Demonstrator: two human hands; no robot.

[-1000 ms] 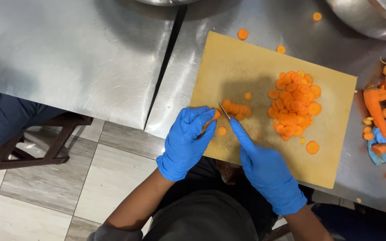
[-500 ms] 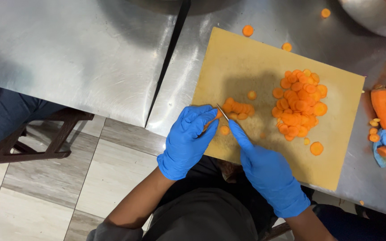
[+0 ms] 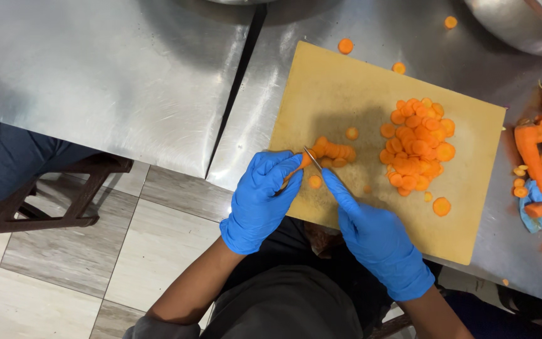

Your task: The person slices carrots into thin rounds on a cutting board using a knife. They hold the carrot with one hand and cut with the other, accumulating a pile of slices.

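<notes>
Slicing carrot (image 3: 308,161) with knife (image 3: 313,159): left hand (image 3: 260,199) steadying, right hand (image 3: 377,240) cutting.

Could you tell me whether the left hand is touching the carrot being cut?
Touching. The head view shows the left hand with its fingers pressed on the end of the carrot, no gap visible.

Two steel tabletops (image 3: 95,75) butted at a dark seam; grey tiled floor (image 3: 95,251); dark wooden stool frame (image 3: 64,201)
</notes>
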